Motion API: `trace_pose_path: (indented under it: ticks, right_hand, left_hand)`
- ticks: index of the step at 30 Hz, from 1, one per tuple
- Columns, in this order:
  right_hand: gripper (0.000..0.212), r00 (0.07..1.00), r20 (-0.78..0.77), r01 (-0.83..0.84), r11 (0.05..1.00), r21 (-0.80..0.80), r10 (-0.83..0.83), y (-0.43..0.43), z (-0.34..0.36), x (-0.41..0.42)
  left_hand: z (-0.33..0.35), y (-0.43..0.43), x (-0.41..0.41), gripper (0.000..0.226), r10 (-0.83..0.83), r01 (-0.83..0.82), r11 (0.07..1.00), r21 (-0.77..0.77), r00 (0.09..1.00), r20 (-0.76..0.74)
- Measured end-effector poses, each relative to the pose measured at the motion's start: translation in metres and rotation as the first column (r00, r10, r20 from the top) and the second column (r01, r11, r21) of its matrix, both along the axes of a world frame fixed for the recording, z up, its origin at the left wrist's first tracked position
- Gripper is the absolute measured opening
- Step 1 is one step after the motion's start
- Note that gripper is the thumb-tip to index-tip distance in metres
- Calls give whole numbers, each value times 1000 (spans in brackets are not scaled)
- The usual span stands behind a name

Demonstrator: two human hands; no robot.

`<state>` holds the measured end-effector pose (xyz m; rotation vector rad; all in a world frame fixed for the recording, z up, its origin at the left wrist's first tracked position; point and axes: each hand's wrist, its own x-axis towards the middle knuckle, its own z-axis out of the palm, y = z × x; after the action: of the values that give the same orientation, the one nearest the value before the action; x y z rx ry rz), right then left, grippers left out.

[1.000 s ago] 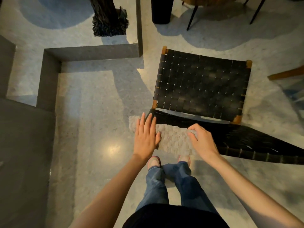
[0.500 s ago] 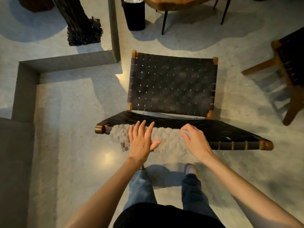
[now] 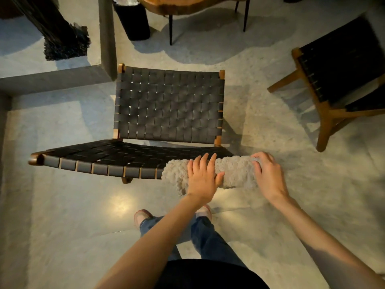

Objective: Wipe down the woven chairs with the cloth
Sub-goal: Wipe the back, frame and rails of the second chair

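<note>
In the head view, the cloth (image 3: 235,172) is seen draped over the right end of the near woven edge of the chair (image 3: 168,105). It is pressed down by the left hand (image 3: 203,178), whose fingers are laid flat and slightly apart. Its right end is gripped by the right hand (image 3: 268,176), with the fingers curled into the pile. For the wipe to be done well, even pressure should be applied through both hands. The cloth should be drawn along the straps rather than across them, and the bunched fabric should be guarded from snagging in the weave gaps. A second chair (image 3: 341,65) is seen at the far right, well apart.
</note>
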<state>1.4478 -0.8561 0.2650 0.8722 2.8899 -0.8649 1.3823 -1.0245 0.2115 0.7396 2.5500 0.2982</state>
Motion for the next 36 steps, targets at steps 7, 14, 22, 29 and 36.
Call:
trace_pose_path:
  ticks: [7,14,22,29,36]
  right_hand:
    - [34,995,-73,87,957,277,-69,6,-19,14]
    - [45,997,-1,74,995,-70,-74,-37,-55,6]
    - [35,997,-79,26,986,164,-13,-43,-68,18]
    - [38,979,-51,-181,960,211,196,-27,-63,28]
    - [27,1000,20,8,996,87,-10,-26,-61,1]
  left_hand:
    - [11,30,5,58,21,-43,972,229,995,101]
    - [6,-19,5,54,-89,97,990,105,993,-77]
    - [4,-10,14,52,-100,125,973,192,986,-136]
    - [4,-17,10,52,-129,158,972,176,978,-165]
    - [-1,-17,3,50,-39,56,969,241,996,-75]
